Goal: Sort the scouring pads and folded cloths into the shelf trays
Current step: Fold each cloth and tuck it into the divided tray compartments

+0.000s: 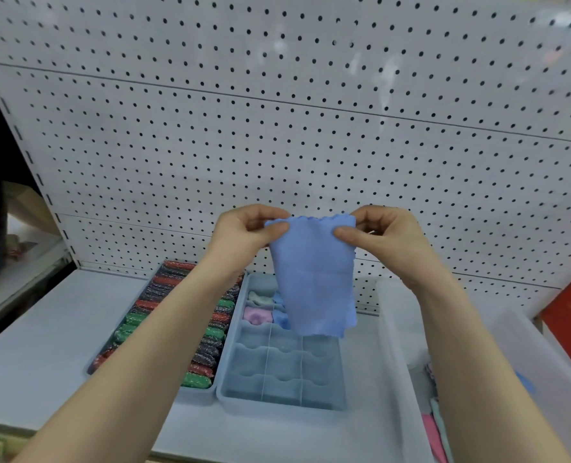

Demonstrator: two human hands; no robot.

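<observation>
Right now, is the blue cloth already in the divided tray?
No, both hands hold the blue cloth up above the divided tray.

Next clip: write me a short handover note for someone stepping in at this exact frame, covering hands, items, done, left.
Left hand and right hand each pinch a top corner of the blue cloth, which hangs unfolded above the divided tray.
Pad tray, left of it, looks full of red, green and dark pads.
Done: a few folded cloths sit in the divided tray's back compartments; those nearer are empty.
Left: fold the blue cloth and slot it in; more cloths wait in the clear bin at right.
</observation>
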